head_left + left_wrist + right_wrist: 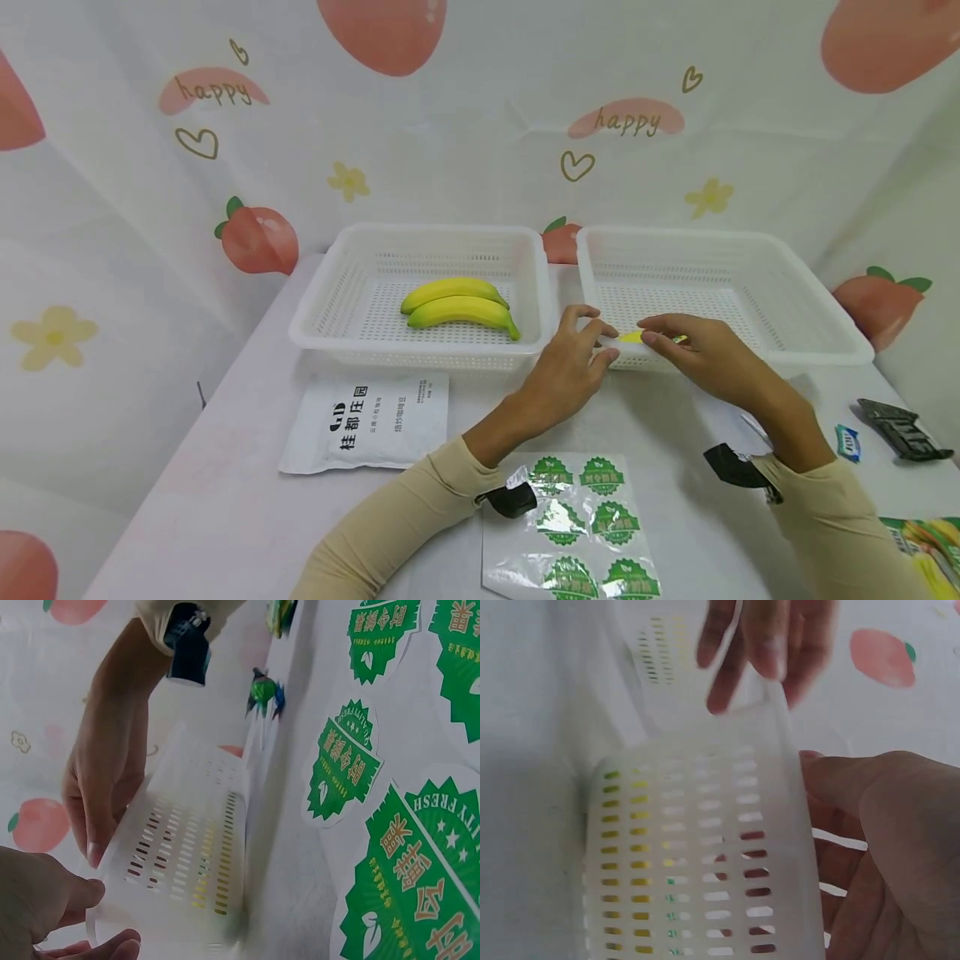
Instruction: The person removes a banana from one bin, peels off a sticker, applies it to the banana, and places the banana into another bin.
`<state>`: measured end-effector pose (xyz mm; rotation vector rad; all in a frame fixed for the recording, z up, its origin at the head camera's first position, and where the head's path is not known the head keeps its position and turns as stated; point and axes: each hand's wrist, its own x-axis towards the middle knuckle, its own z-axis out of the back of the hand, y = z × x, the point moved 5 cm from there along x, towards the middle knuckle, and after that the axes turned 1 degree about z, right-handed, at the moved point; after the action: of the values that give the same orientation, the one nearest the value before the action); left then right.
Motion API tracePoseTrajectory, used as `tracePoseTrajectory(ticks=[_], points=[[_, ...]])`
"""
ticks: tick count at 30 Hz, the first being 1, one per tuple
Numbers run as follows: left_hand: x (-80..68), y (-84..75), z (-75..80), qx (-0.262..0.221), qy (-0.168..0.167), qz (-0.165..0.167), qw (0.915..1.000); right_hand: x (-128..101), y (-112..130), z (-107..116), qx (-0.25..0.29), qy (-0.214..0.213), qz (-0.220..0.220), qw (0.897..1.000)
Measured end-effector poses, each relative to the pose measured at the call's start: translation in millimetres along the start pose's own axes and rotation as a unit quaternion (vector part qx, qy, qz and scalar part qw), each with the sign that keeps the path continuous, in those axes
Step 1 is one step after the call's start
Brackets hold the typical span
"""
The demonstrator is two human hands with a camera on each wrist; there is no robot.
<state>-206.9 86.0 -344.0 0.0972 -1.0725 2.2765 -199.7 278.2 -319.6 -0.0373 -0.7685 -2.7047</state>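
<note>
My left hand (566,371) holds the left front corner of the right-hand white plastic basket (795,354), thumb and fingertips at its rim. Over that basket's front edge reaches my right hand (701,354), its thumb tip by the rim and its fingers inside, behind the slotted wall (649,750). Something yellow (632,337) shows between the two hands, just inside the rim. Yellow and a little green also appear through the slots in the right wrist view. I cannot tell whether the right hand grips it.
Two bananas (459,308) lie in the left basket (420,354). In front are a silver-white coffee pouch (367,421) and a sheet of green round stickers (573,525). Rightward lie a black packet (903,429), a small blue packet (847,442) and a banana-printed package (930,542).
</note>
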Motion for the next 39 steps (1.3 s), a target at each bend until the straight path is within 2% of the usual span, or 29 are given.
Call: tracePoseTrajectory(ticks=[7, 11, 14, 16, 20, 24, 28, 30, 34, 36, 39], points=[[-6.9, -6.2, 3.1, 0.046, 0.017, -0.014, 0.9987, -7.8, 4.2, -13.5, -0.036, 0.013, -0.012, 0.999], [-18.5, -13.5, 15.8, 0.054, 0.011, -0.058, 0.9968, -10.3, 4.4, -16.0, -0.055, -0.010, -0.001, 0.998], [-31.7, -15.7, 33.7, 0.084, -0.021, -0.103, 0.9909, -11.4, 4.6, -16.7, -0.065, -0.027, 0.007, 0.997], [-41.7, -12.9, 48.0, 0.118, -0.053, -0.123, 0.9840, -11.9, 4.9, -17.3, -0.068, -0.033, 0.011, 0.997], [-60.6, 3.4, 77.5, 0.200, -0.124, -0.127, 0.9637, -11.5, 5.6, -18.1, -0.075, -0.043, 0.023, 0.996], [-76.7, 26.8, 104.1, 0.256, -0.168, -0.103, 0.9462, -12.6, 6.2, -17.3, -0.084, -0.052, 0.033, 0.995], [-86.5, 50.8, 128.6, 0.291, -0.173, -0.043, 0.9400, -13.5, 6.9, -15.8, -0.088, -0.063, 0.041, 0.993], [-88.1, 61.2, 139.0, 0.290, -0.153, 0.003, 0.9447, -13.8, 6.9, -15.3, -0.087, -0.064, 0.041, 0.993], [-89.5, 74.3, 152.5, 0.275, -0.084, 0.085, 0.9541, -13.5, 6.5, -15.3, -0.082, -0.058, 0.035, 0.994], [-89.9, 77.9, 154.9, 0.272, -0.050, 0.107, 0.9551, -12.4, 7.4, -15.4, -0.073, -0.049, 0.031, 0.996], [-89.7, 78.7, 156.3, 0.278, -0.025, 0.112, 0.9537, -9.3, 13.5, -12.5, -0.053, -0.047, 0.039, 0.997]])
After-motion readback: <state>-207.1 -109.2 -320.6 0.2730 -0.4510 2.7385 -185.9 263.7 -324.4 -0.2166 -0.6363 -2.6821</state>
